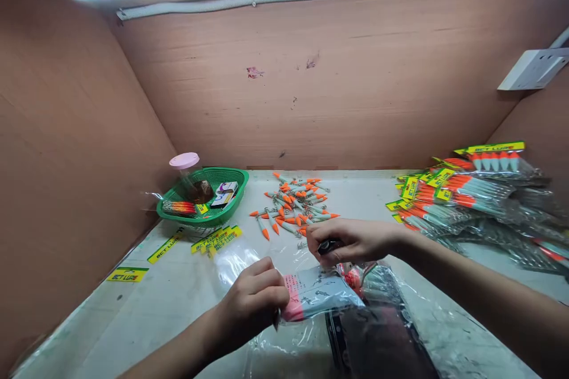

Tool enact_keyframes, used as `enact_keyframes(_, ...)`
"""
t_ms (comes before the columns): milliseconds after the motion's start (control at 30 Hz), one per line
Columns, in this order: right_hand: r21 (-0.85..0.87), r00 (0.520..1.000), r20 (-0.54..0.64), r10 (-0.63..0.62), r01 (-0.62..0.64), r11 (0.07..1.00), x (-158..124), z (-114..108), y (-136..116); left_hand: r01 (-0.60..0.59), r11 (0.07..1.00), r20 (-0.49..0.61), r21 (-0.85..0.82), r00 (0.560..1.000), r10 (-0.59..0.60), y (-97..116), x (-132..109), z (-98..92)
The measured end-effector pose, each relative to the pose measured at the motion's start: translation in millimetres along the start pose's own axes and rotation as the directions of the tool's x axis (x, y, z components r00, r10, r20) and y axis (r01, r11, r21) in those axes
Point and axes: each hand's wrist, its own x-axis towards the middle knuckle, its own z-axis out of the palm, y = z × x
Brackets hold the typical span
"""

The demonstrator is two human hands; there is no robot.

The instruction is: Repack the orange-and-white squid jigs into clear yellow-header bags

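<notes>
My left hand [260, 293] is closed on the left end of a flat pink and pale blue printed packet [322, 295] in clear plastic. Above the packet's upper edge, my right hand [349, 241] is closed around a small black object [329, 245]; its kind is mostly hidden by the fingers. Beneath and to the right lies a dark plastic bag [382, 337], with a clear bag of red and pale items [373, 278] at its top. Just beyond my hands is a loose pile of orange and pale green fishing lures [297, 198].
A green basket [242, 180] at the back left holds a pink-lidded jar [184, 161] and packets. Yellow header cards [128, 274] and clear bags [233, 257] lie on the left. Packaged lures [475, 192] are heaped on the right. Board walls [311, 100] enclose the table.
</notes>
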Motion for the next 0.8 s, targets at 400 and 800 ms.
enact_keyframes(400, 0.003, 0.997, 0.062, 0.048, -0.048, 0.999, 18.3, -15.4, 6.9, 0.397, 0.851, -0.1, -0.344, 0.886, -0.453, -21.6, -4.8, 0.8)
enact_keyframes(800, -0.037, 0.607, -0.773, 0.185, -0.335, 0.942, 48.3, -43.1, 58.5, 0.747, 0.383, -0.163, -0.543, 0.353, -0.921, -130.0, 43.4, -2.9)
